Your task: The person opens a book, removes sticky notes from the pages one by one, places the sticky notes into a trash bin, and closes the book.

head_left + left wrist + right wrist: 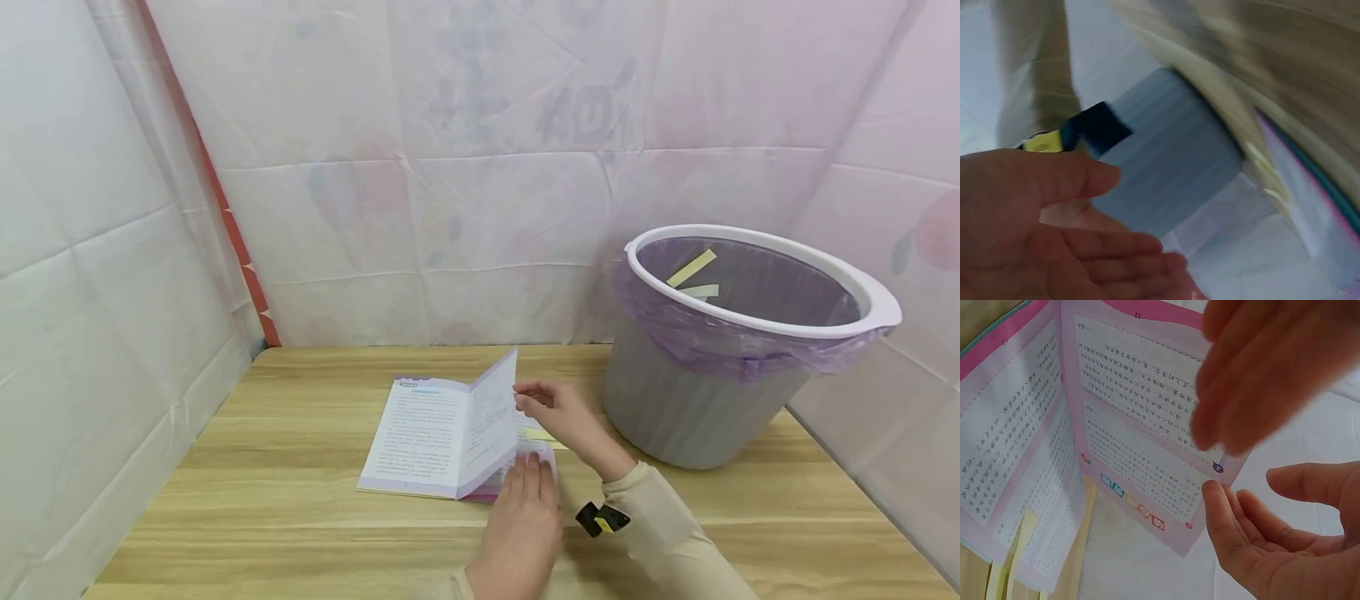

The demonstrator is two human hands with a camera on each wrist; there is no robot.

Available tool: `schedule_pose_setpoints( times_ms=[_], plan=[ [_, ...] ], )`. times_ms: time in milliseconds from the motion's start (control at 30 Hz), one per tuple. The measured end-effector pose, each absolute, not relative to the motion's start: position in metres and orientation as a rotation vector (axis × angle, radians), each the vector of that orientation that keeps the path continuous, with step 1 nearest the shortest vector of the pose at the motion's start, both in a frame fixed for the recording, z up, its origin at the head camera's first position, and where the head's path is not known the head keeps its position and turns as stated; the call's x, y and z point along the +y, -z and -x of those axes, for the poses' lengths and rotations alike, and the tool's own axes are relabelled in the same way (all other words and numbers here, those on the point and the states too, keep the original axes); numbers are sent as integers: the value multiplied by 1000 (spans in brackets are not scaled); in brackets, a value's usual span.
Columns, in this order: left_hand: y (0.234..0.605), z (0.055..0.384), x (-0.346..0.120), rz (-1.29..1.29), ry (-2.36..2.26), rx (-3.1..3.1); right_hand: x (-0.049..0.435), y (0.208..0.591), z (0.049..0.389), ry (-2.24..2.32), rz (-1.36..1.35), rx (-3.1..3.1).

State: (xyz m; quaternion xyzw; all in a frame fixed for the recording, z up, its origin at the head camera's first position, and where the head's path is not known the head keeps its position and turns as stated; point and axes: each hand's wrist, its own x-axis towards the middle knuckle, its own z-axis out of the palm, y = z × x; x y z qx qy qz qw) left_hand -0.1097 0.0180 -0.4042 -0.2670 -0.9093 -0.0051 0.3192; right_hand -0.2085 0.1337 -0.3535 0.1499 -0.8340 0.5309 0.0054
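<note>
An open book [416, 433] with printed text lies on the table, one page [491, 421] standing raised near its middle. At that page's outer edge is my right hand [570, 421]; in the right wrist view its thumb and fingers [1219, 519] are apart, a fingertip by the page. My left hand [521, 517] reaches over the book's lower right part, fingers extended; whether it presses there I cannot tell. In the right wrist view the left hand [1266, 375] is blurred. Pale yellow paper strips [1020, 553] stick out of the book.
A grey bin [697, 408] with a white rim and purple liner stands on the right of the wooden table [300, 467]. Yellow strips [692, 268] lie inside it. A pale sheet [450, 208] hangs behind the table. A black wrist device [602, 518] is by the right sleeve.
</note>
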Motion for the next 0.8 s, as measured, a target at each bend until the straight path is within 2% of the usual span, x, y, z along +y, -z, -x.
schedule_pose_setpoints(
  times_ms=[267,500,633,800],
  plan=[
    [404,120,12,436,-169,-2544,131,351,209,-1553,-783,-2577],
    [400,129,1,395,-164,-2704,142,361,194,-1123,-848,-2736],
    [403,134,-2,386,-182,-2744,147,373,181,-851,-1003,-2959],
    [406,139,-6,370,-179,-2816,146,384,171,-749,-1126,-3088]
  ],
)
